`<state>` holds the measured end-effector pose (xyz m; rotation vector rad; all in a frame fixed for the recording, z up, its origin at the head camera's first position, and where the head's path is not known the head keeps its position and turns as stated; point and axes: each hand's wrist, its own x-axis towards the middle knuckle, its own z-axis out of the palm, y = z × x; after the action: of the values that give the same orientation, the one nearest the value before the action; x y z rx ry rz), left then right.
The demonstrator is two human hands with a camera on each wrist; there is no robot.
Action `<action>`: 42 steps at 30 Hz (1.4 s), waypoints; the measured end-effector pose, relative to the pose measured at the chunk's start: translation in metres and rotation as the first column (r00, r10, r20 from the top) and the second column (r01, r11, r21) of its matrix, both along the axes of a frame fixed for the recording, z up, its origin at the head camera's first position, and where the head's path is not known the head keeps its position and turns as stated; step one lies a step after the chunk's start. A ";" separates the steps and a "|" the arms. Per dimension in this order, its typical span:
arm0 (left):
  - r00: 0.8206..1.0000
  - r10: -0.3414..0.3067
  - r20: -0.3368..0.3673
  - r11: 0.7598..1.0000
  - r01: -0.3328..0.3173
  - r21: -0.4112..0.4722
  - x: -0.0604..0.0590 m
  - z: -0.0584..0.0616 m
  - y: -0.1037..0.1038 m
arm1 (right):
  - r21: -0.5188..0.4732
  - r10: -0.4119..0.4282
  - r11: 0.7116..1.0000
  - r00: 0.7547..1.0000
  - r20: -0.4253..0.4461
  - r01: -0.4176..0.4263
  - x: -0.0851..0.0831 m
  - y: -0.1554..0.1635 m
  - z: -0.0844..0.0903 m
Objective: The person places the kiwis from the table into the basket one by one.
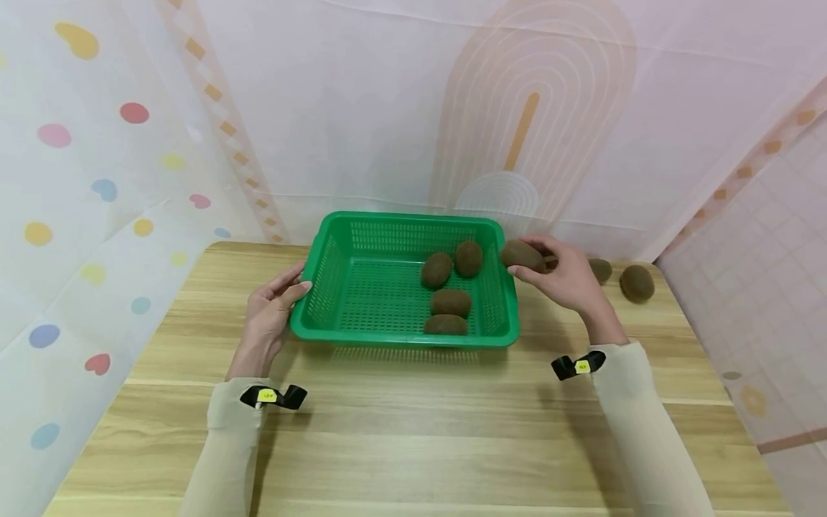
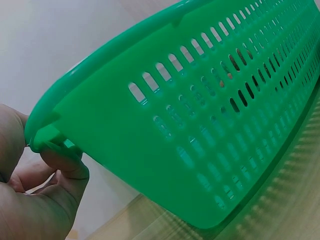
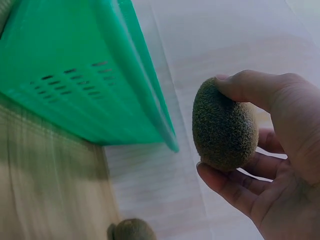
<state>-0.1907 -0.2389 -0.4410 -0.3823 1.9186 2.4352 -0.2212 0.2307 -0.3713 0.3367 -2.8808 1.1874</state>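
A green plastic basket (image 1: 400,339) with slotted walls stands on the wooden table, several brown kiwis (image 1: 451,303) lying in its right half. My left hand (image 1: 274,309) grips the rim at the basket's left end; in the left wrist view the thumb and curled fingers pinch that rim (image 2: 55,135). Just beyond the right rim, my right hand (image 1: 558,273) holds another kiwi (image 3: 225,127) between thumb and fingers, raised above the table. Two more kiwis lie on the table to the right, one partly hidden behind the hand (image 1: 601,270) and one farther right (image 1: 637,283).
Behind the basket hangs a pale patterned cloth (image 1: 388,108), meeting the back edge of the wooden table (image 1: 413,431). A dotted cloth (image 1: 84,215) covers the left side, and another cloth (image 1: 769,237) the right. Each wrist wears a black band.
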 end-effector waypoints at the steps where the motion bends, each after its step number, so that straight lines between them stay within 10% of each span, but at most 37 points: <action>1: 1.000 0.001 0.001 1.000 -0.001 0.000 0.000 0.000 0.000 | 0.000 0.004 1.000 1.000 -0.003 -0.004 -0.002 -0.002 0.001; 42: 1.000 -0.010 -0.009 1.000 0.010 0.011 0.000 -0.001 -0.001 | 0.094 0.188 0.979 0.977 -0.099 -0.179 -0.019 -0.041 0.003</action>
<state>-0.1903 -0.2395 -0.4422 -0.3615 1.9053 2.4436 -0.2397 0.1895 -0.3686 0.6614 -2.8623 1.0340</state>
